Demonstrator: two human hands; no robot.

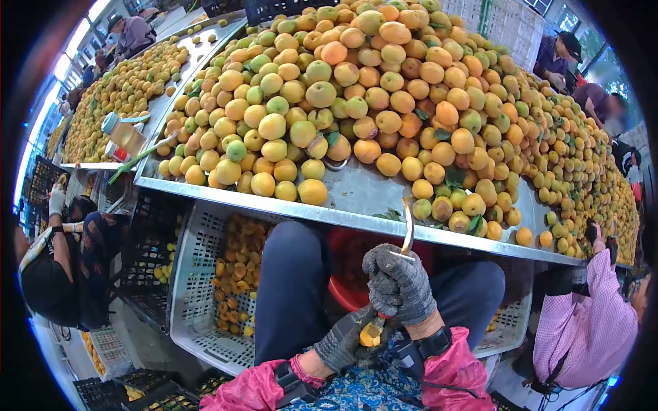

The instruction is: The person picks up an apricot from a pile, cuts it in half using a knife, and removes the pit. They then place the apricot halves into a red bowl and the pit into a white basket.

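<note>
Bench [356,188], metal-topped, spans the upper view from 10 to 3 o'clock, its raised edge just past the person's knees and probably there to keep things from rolling off. On it, toward 12 and 1 o'clock, rises a heap of fruit [384,75], seemingly piled this near so that pieces lie within reach of the seat. At 8 o'clock a grey crate [192,267] stands by the left knee, holding opened fruit halves [236,257]. A red tub [340,293] sits between the knees at 6 o'clock, partly hidden by the hands. The gloved right hand [401,284], at about 5 o'clock, has its fingers closed around a curved tool [408,226], whose hook points up to 12. The gloved left hand [340,340], nearer 6, curls its fingers around one held fruit [371,334], low in the lap, apparently to steady it. Forearms come in from 7 and 5 o'clock, elbows bent, wrists converging, the right fist above the left; whether the tool touches the held fruit, I cannot tell.
</note>
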